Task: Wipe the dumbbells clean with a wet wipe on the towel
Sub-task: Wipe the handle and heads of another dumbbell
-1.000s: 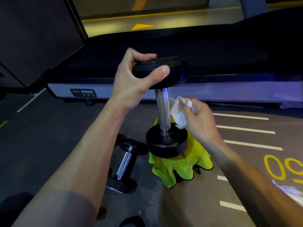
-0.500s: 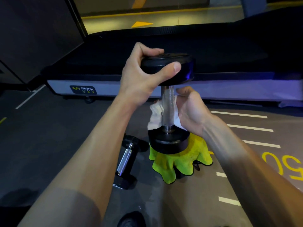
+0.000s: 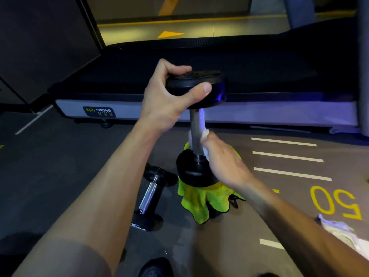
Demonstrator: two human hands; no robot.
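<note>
A black dumbbell (image 3: 196,171) stands upright on a yellow-green towel (image 3: 201,202) on the floor. My left hand (image 3: 167,96) grips its top head, thumb across the front rim. My right hand (image 3: 223,158) holds a white wet wipe (image 3: 204,133) wrapped round the lower part of the chrome handle, just above the bottom head. Most of the wipe is hidden by my fingers. A second, smaller dumbbell (image 3: 149,196) lies on the floor left of the towel.
A treadmill base (image 3: 259,114) with a dark belt runs across behind the dumbbell. White lines and a yellow "50" (image 3: 335,202) mark the floor at right. A crumpled white pack or wipe (image 3: 339,230) lies at the lower right. A dark shoe tip (image 3: 155,266) shows at the bottom.
My right hand brought the wipe onto the handle, wrapped it round the bar, then slid down toward the bottom head. My left hand kept its grip on the top head.
</note>
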